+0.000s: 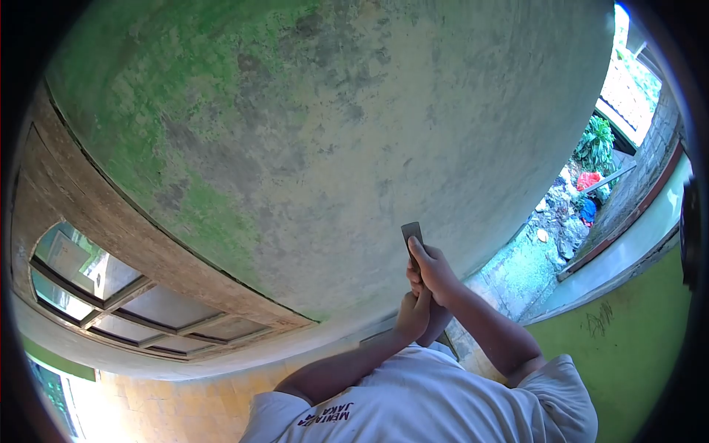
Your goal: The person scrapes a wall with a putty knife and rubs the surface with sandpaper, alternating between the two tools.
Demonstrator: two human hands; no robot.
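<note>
A scraper point(411, 233) with a flat, dark, straight-edged blade points up in front of the wall point(384, 148). My right hand point(436, 275) is closed round it, thumb laid along the blade. Just below and pressed against it, my left hand point(413, 316) is closed at the lower end of the scraper, where the handle is hidden by the fingers. Behind the blade, the wall shows patchy green paint on the left and bare grey-white plaster elsewhere.
A wooden frame with glass panes point(162, 306) borders the wall at lower left. To the right, a low green wall point(628, 332) runs beside a pale floor strip point(509, 277). Rubble and litter point(569, 221) lie outside near a green plant point(595, 145).
</note>
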